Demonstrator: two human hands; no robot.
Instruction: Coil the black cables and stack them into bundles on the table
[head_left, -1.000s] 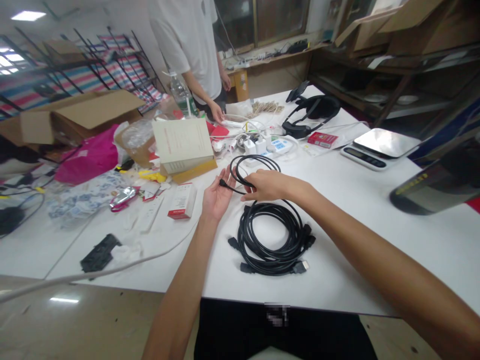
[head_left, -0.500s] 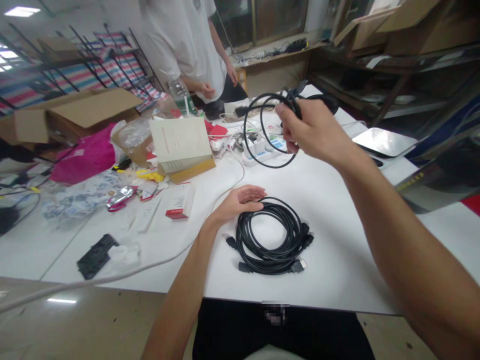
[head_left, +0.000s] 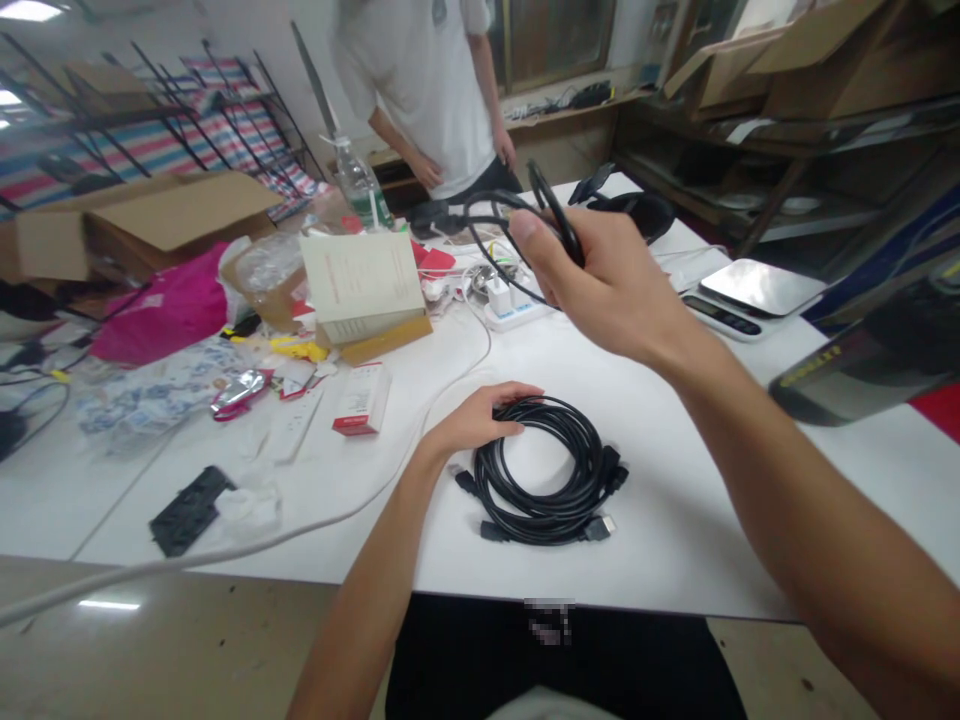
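A coil of black HDMI cables [head_left: 581,515] lies on the white table in front of me, with several plugs sticking out around its sides. My left hand [head_left: 484,415] grips the coil's upper left edge, its thumb inside the ring and its fingers along the top. Higher up, over the table, my right hand [head_left: 607,280] is closed around a looped black cable [head_left: 487,255]. A plug end of that cable points left. The part inside my right palm is hidden.
A kitchen scale [head_left: 757,290] stands at the right, beside a dark bag [head_left: 862,360]. Toward the left are a red-and-white box [head_left: 362,400], a cream box [head_left: 364,285] and a black plastic plate [head_left: 191,510]. A power strip [head_left: 514,310] sits behind. Across the table stands a person [head_left: 427,90].
My right hand has moved slightly left and turned, and its cable loop has swung up and left. My left hand has closed more on the coil. The person opposite has shifted right.
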